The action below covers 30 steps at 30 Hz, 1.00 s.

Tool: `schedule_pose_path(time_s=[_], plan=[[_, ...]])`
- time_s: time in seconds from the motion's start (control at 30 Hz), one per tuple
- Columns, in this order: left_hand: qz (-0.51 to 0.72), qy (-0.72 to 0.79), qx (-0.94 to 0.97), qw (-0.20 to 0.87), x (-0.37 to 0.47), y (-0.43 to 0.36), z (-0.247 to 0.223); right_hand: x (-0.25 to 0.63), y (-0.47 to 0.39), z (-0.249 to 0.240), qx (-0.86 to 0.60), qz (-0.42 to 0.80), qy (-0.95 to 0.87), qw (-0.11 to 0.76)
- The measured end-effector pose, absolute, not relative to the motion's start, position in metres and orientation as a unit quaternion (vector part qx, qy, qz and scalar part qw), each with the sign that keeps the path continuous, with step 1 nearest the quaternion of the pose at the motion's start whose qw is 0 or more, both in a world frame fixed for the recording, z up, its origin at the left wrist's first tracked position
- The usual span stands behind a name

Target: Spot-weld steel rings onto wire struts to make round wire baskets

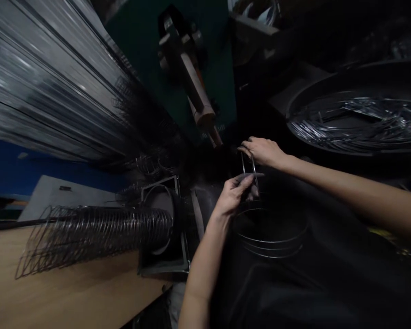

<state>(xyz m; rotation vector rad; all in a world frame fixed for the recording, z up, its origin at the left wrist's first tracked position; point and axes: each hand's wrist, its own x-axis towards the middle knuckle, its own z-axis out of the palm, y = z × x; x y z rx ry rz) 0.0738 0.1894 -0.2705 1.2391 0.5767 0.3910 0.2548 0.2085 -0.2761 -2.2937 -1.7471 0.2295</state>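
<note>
My right hand (263, 151) is closed on the upper end of a narrow bent wire piece (254, 165) with two thin shiny legs. Just below it, my left hand (235, 195) pinches the same wire piece lower down, its fingertips dark and partly in shadow. Beneath both hands, several round wire hoops (274, 241) lie over the dark cloth of my lap. Whether the wire piece is joined to the hoops is too dark to tell.
On the left, a long row of nested wire frames (99, 228) lies over a wooden board (99, 292). A machine arm (198, 91) points down ahead. To the right, a large round pan (291, 119) holds many loose wire pieces (380, 116).
</note>
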Motion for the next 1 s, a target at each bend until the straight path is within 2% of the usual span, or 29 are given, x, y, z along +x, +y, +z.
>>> schedule_pose_path(time_s=[0.17, 0.33, 0.4, 0.57, 0.67, 0.8, 0.87, 0.93, 1.0], plan=[[0.135, 0.242, 0.535, 0.798, 0.084, 0.197, -0.266, 0.256, 0.161, -0.272, -0.774, 0.121, -0.573, 0.242], [0.120, 0.227, 0.535, 0.805, 0.082, 0.208, -0.272, 0.225, 0.090, -0.266, -0.665, 0.456, -0.496, 0.321], [0.121, 0.216, 0.536, 0.807, 0.080, 0.212, -0.273, 0.211, 0.083, -0.266, -0.649, 0.518, -0.454, 0.323], [0.174, 0.230, 0.589, 0.755, 0.063, 0.214, -0.278, 0.191, 0.098, -0.277, -0.639, 0.536, -0.491, 0.251], [0.197, 0.241, 0.585, 0.749, 0.050, 0.209, -0.285, 0.183, 0.103, -0.285, -0.601, 0.552, -0.516, 0.259], [0.162, 0.230, 0.581, 0.764, 0.046, 0.218, -0.295, 0.180, 0.101, -0.291, -0.625, 0.545, -0.493, 0.265], [0.199, 0.264, 0.630, 0.703, 0.055, 0.237, -0.305, 0.182, 0.099, -0.290, -0.647, 0.531, -0.485, 0.253], [0.246, 0.314, 0.695, 0.598, 0.072, 0.260, -0.319, 0.185, 0.096, -0.288, -0.661, 0.525, -0.479, 0.242], [0.241, 0.329, 0.761, 0.505, 0.095, 0.280, -0.335, 0.187, 0.093, -0.286, -0.668, 0.520, -0.475, 0.241]])
